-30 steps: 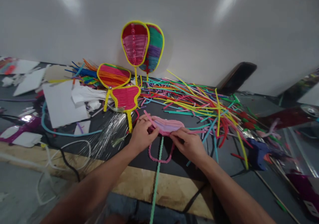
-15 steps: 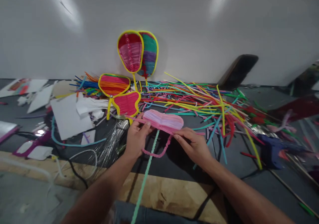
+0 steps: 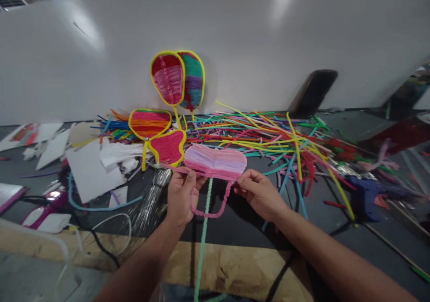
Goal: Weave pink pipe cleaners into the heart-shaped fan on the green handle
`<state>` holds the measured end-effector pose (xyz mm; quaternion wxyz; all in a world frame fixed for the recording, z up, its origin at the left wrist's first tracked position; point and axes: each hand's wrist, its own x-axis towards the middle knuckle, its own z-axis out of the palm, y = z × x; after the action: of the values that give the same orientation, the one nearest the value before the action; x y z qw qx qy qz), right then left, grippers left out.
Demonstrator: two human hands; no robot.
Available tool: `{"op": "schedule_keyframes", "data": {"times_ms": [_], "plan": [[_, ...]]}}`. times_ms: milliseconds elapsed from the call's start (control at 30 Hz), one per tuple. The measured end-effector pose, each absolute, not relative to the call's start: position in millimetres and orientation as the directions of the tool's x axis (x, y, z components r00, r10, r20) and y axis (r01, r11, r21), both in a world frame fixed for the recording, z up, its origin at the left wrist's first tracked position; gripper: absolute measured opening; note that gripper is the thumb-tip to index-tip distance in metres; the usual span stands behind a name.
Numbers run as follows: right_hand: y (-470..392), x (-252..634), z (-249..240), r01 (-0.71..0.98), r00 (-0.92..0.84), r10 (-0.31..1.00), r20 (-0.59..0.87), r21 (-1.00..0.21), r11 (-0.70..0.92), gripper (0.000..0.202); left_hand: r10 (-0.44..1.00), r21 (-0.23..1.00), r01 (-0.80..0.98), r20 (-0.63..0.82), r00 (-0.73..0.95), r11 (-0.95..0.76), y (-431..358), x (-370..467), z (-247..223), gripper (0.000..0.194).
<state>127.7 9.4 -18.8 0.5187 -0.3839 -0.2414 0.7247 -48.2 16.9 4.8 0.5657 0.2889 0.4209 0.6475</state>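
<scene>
On my feed, the striped panel (image 3: 215,162) runs in bands of pink and lilac. Below it I see a pink loop (image 3: 225,199) and a mint-green stem (image 3: 202,244). Left of the panel, a yellow-rimmed shape (image 3: 168,147) is filled magenta; above it, I make out a yellow-edged paddle (image 3: 169,80), dark red over streaky pink.

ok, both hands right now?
Left hand: closed, thumb and fingers pinching the pink-and-lilac piece.
Right hand: fingers curled at its lower right corner; can't tell if pinching.
</scene>
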Motion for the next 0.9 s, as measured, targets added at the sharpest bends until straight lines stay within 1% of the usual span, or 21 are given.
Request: {"op": "schedule_keyframes", "data": {"times_ms": [133,333,400,533,600,700,800,900], "plan": [[8.2,127.8,-18.7,-0.564,-0.162,0.953,-0.256,-0.768,-0.302,0.026,0.978,0.887,-0.462,-0.112,-0.176,0.018,17.3,-48.9,2.6,0.03],[9.1,129.9,-20.3,-0.533,-0.12,0.972,-0.202,-0.813,-0.234,0.024,0.969,0.928,-0.371,-0.123,-0.214,0.036,14.7,-47.2,0.3,0.029],[10.0,130.5,-20.8,-0.529,-0.113,0.975,-0.189,-0.82,-0.22,0.024,0.969,0.931,-0.36,-0.142,-0.202,0.061,14.5,-47.2,-0.7,0.029],[11.1,130.8,-22.8,-0.497,-0.102,0.978,-0.183,-0.842,-0.209,0.024,0.979,0.891,-0.443,-0.164,-0.119,0.096,16.6,-49.1,-2.7,0.033],[11.1,130.8,-24.2,-0.483,-0.093,0.981,-0.173,-0.853,-0.196,0.023,0.98,0.864,-0.483,-0.191,-0.048,0.145,17.0,-49.7,-3.3,0.035],[10.6,131.4,-25.6,-0.464,-0.082,0.985,-0.151,-0.869,-0.171,0.022,0.969,0.844,-0.478,-0.24,0.064,0.241,14.4,-48.8,-3.5,0.036],[9.6,132.6,-24.6,-0.388,-0.073,0.991,-0.116,-0.912,-0.135,0.023,0.954,0.833,-0.466,-0.272,0.124,0.298,10.1,-46.7,-3.6,0.037],[8.0,133.9,-20.7,-0.22,-0.049,0.998,-0.031,-0.975,-0.041,0.023,0.938,0.818,-0.459,-0.32,0.136,0.345,8.4,-46.3,-4.8,0.037]]}}
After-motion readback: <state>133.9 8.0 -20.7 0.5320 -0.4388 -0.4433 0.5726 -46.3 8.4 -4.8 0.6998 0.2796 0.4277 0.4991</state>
